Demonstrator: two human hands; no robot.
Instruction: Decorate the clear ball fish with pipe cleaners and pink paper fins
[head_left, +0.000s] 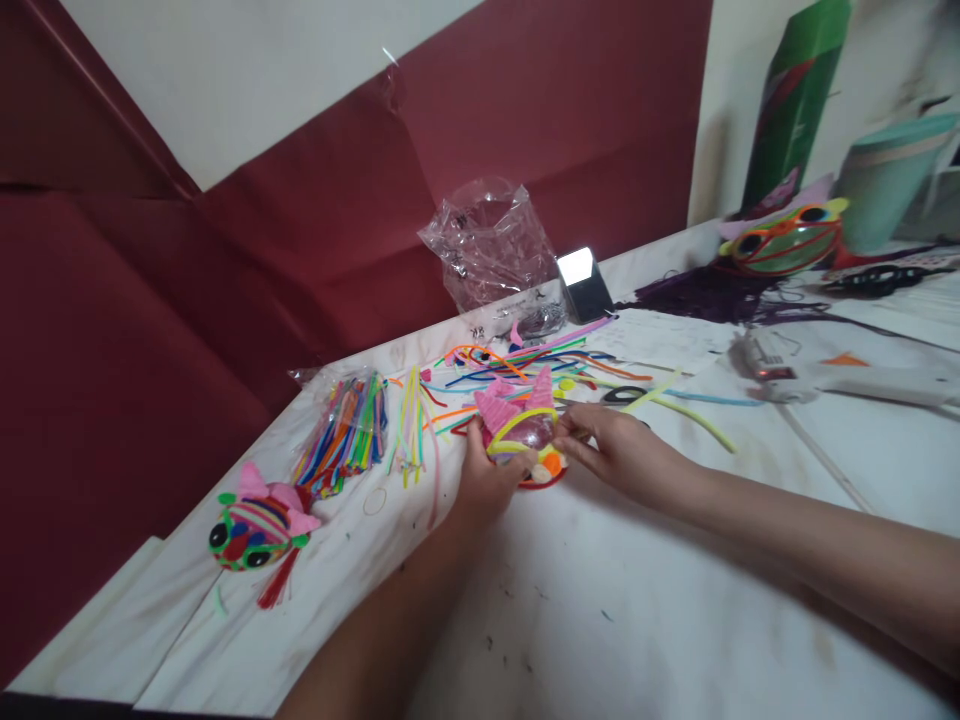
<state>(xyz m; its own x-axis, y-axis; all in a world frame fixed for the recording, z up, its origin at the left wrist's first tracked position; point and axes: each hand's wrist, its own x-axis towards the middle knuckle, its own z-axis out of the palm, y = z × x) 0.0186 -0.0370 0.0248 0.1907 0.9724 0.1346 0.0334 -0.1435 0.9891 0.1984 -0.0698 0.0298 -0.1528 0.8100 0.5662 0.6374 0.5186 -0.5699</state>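
A small animal head made of pipe cleaners [536,400], with pink ears, a clear rounded body, yellow bands and a red lower edge, is between my hands over the table. My left hand [489,478] grips its left and lower side, thumb across the front near an orange and a pale round piece. On the other side, the fingers of my right hand [619,448] pinch at the right edge, by the end of a yellow pipe cleaner [517,422]; the fingertips partly hide what they hold. Scissors [622,395] lie just behind my right hand.
Bundled pipe cleaners [349,430] and a decorated animal head [251,525] lie left. Loose pipe cleaners [495,370], a clear plastic bag [491,245] and a dark upright device [585,285] are behind. At right are a glue gun [795,370] and another animal head [787,245].
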